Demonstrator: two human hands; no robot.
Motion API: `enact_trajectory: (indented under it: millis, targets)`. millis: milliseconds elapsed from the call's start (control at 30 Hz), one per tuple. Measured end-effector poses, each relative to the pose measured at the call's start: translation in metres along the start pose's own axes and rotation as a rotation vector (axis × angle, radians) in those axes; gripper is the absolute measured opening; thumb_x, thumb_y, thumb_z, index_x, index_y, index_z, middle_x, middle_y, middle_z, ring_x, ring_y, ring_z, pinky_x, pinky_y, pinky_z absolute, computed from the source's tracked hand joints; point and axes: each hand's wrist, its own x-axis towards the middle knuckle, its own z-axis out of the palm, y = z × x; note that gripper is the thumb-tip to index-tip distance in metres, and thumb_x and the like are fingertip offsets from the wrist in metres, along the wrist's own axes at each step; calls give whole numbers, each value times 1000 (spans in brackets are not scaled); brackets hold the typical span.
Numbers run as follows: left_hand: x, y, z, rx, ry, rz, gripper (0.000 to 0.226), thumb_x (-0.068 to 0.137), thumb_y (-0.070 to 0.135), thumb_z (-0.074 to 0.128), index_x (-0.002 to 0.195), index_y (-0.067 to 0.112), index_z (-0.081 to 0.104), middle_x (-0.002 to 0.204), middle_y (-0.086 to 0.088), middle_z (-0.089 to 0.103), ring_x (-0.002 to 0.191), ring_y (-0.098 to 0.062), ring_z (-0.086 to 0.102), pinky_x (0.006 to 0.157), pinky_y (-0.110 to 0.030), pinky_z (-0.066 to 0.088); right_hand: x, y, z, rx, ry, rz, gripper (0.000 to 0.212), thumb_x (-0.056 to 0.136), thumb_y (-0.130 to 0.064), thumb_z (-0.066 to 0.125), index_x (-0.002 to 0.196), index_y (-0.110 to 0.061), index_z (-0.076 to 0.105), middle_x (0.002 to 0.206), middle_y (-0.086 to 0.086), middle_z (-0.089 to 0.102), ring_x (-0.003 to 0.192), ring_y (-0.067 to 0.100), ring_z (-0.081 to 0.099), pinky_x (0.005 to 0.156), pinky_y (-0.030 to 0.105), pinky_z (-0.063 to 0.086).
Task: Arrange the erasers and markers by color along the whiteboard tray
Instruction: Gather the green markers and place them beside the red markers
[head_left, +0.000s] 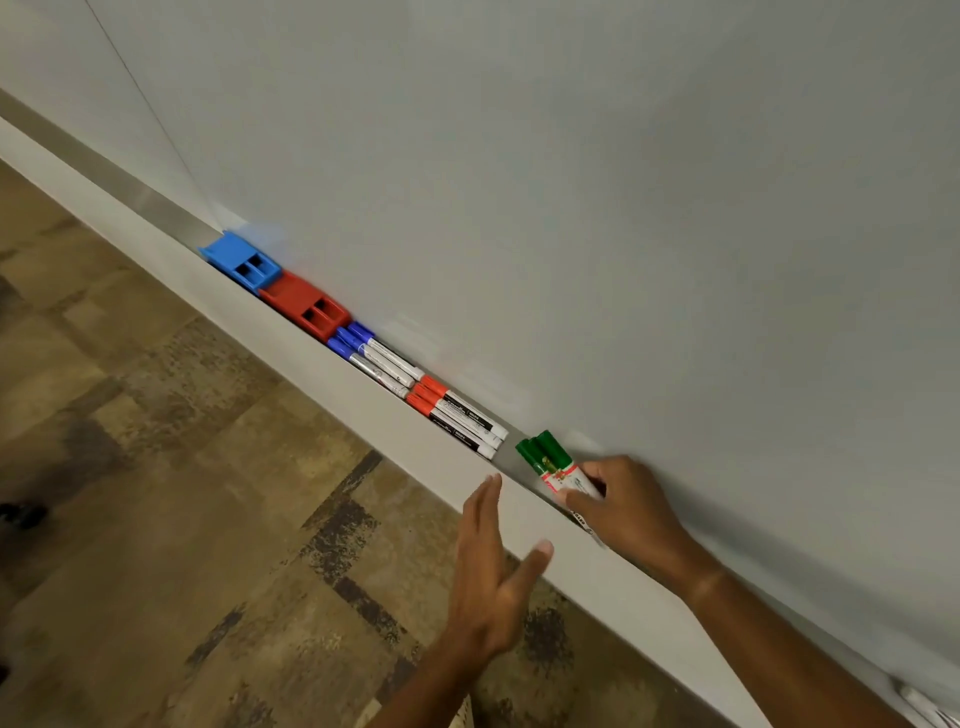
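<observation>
Along the whiteboard tray (322, 364) lie, from far to near, a blue eraser (240, 260), a red eraser (305, 306), three blue-capped markers (374, 358) and three red-capped markers (457, 415). Nearest to me, my right hand (628, 514) grips a bundle of green-capped markers (550, 462) in the tray, caps pointing toward the red ones across a small gap. My left hand (493, 571) hovers open in front of the tray's lip, fingers spread, holding nothing.
The whiteboard (623, 208) rises directly behind the tray. Below is patterned brown carpet (156, 519). A dark object (23, 512) sits at the left edge of the floor. Something white (919, 699) lies in the tray at the bottom right corner.
</observation>
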Motion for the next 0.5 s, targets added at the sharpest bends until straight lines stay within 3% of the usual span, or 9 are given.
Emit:
enact_trajectory:
  millis: [67, 167, 500]
  targets:
    - [2, -14, 0, 310, 13, 143, 99, 80, 80, 26, 158, 24, 2, 167, 4, -4, 153, -12, -3, 120, -41, 3, 6, -2, 6, -144, 22, -24, 20, 80, -33, 75, 88, -15, 72, 79, -3, 73, 61, 3, 63, 51, 9, 41]
    - [6, -21, -4, 556, -7, 241, 104, 80, 84, 4, 158, 16, -1, 167, -5, -7, 153, -23, -10, 123, -42, -9, 10, -5, 17, -242, 8, -31, 26, 82, -35, 73, 101, -16, 70, 96, 1, 74, 79, 14, 69, 68, 25, 56]
    - [6, -18, -2, 695, -84, 211, 108, 78, 84, 2, 157, 12, -5, 166, -11, -9, 153, -32, -9, 121, -52, -4, 17, -9, 31, -325, -45, -22, 37, 83, -36, 70, 112, -14, 64, 111, 4, 68, 97, 19, 66, 79, 28, 55]
